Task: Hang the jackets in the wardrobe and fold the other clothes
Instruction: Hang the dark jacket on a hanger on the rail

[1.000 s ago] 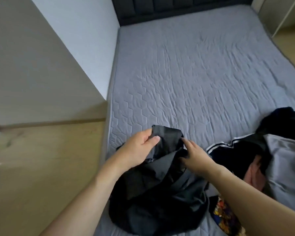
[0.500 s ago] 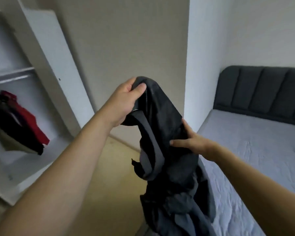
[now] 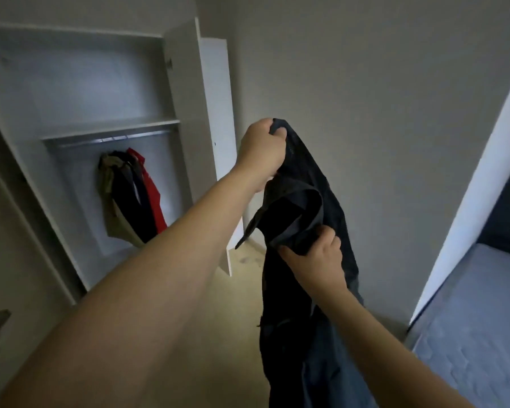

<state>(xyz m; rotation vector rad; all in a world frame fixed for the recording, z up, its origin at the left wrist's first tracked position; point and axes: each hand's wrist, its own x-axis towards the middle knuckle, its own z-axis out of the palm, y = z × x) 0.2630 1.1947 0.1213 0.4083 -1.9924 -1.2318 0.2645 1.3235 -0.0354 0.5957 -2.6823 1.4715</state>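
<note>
A black jacket (image 3: pixel 304 207) hangs in the air in front of me. My left hand (image 3: pixel 262 151) grips its top edge, raised at arm's length. My right hand (image 3: pixel 318 257) holds a fold of the jacket lower down, fingers curled round the cloth. The white wardrobe (image 3: pixel 171 122) stands open at the left. Several garments, among them a red one (image 3: pixel 152 189) and a dark one, hang from its rail (image 3: pixel 109 139).
The wardrobe's open door (image 3: pixel 218 113) juts out between the wardrobe and the jacket. A grey wall is behind the jacket. The bed (image 3: pixel 477 319) with its grey mattress lies at the lower right, past a white wall corner. Light wooden floor (image 3: pixel 242 290) runs below.
I lifted the jacket off the bed and turned left toward the wardrobe. My left hand has risen higher with it. My right hand went from touching the cloth to gripping a fold.
</note>
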